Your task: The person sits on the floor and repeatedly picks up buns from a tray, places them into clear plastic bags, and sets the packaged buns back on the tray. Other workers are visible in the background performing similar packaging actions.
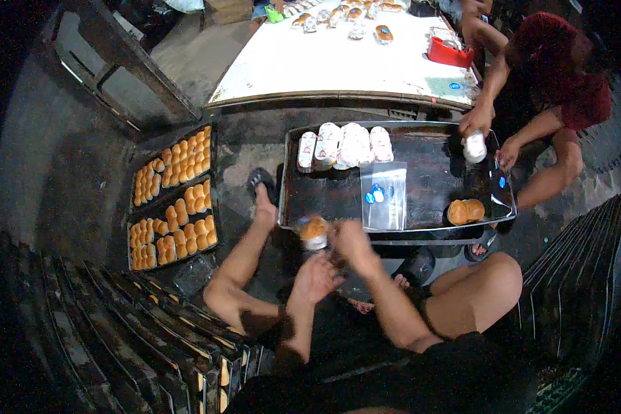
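Observation:
In front of me a bread roll (314,231) in a white paper liner is held up at the near edge of a dark metal tray (336,202). It is motion-blurred, and a blue patch shows at its upper left. My right hand (353,246), also blurred, grips the roll's right end. Just below, my left hand (316,278) is turned palm up, fingers loosely spread, with nothing visible in it. Stacks of white paper liners (341,145) stand at the tray's back left. A clear plastic bag (384,212) with blue stickers (376,193) lies before them.
A bare bread roll (466,211) sits at the tray's near right. There, a co-worker's hand (477,121) holds a white-wrapped item (474,147). Trays of rolls (173,207) lie left on the floor. Stacked trays (134,331) flank me. Wrapped rolls and a red container (449,52) occupy the white table (315,67).

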